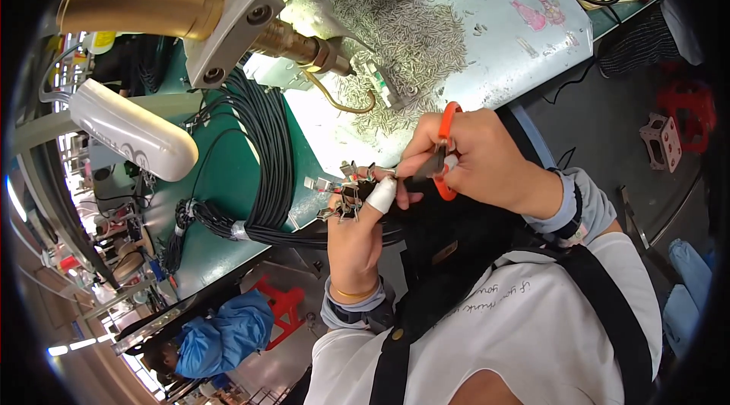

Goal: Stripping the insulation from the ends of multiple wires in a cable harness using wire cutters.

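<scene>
Two bare hands meet near the pale board (494,63); the left hand (356,249), its thumb wrapped in white, pinches a cluster of small metal-ended connectors (348,196); the right hand (487,162) has its grip folded round orange-handled pliers (450,116), their dark nose pointing towards the left fingertips; the step in hand seems to be working one connector's end with the tool; the next move would likely call for a steady left pinch and a small, controlled squeeze; fingers hide the exact contact, so I cannot tell whether nose and connector touch; the connectors overlap too much to count; part of the black cable coil (266,154), lying on the green surface (201,226), disappears behind the left wrist.
</scene>
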Tool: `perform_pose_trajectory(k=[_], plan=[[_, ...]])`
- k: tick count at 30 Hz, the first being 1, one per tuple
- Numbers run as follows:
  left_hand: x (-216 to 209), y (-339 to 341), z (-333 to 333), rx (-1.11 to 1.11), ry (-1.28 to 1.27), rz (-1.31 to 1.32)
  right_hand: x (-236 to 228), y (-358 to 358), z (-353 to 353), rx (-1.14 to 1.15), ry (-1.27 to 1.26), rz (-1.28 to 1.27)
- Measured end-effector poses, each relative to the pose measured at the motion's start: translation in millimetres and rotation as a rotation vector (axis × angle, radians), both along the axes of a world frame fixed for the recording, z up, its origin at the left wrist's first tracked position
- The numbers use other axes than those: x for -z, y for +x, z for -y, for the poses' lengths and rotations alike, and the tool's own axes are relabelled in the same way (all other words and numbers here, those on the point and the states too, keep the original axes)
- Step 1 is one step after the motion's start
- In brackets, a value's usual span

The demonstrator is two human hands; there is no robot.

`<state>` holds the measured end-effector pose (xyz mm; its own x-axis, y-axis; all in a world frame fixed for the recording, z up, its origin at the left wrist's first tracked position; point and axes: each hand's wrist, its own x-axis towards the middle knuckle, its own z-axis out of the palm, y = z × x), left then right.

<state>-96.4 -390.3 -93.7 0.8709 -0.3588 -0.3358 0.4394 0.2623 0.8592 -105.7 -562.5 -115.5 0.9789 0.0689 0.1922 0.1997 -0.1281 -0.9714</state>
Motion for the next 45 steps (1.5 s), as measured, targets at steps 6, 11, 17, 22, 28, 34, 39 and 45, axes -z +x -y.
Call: perform_pose_trajectory(k=[6, 11, 17, 22, 28, 34, 39, 45], plan=[[7, -2, -2, -0.033, 0.058, 0.1, -6, -5, -3, -0.063, 0.197, -0.277], [-1, -4, -4, -0.09, -0.091, -0.143, 2, -5, -8, 0.121, -0.275, 0.371], [12, -10, -1, -0.203, 0.402, 0.498, 6, -8, -14, 0.127, -0.235, 0.422], [8, -13, 8, -0.22, 0.398, 0.416, 20, -10, -17, -0.017, 0.272, -0.294], [19, -8, 6, -0.113, 0.567, 0.892, 1, -12, -20, 0.181, -0.298, 0.246], [11, -11, 16, -0.232, 0.533, 0.577, 10, -5, -15, -0.007, 0.335, -0.191], [5, -7, 7, -0.197, 0.205, 0.147, 2, -5, -12, -0.038, 0.253, -0.208], [4, -7, 4, -0.248, 0.234, 0.25, -5, -15, -2, -0.042, -0.137, -0.188]])
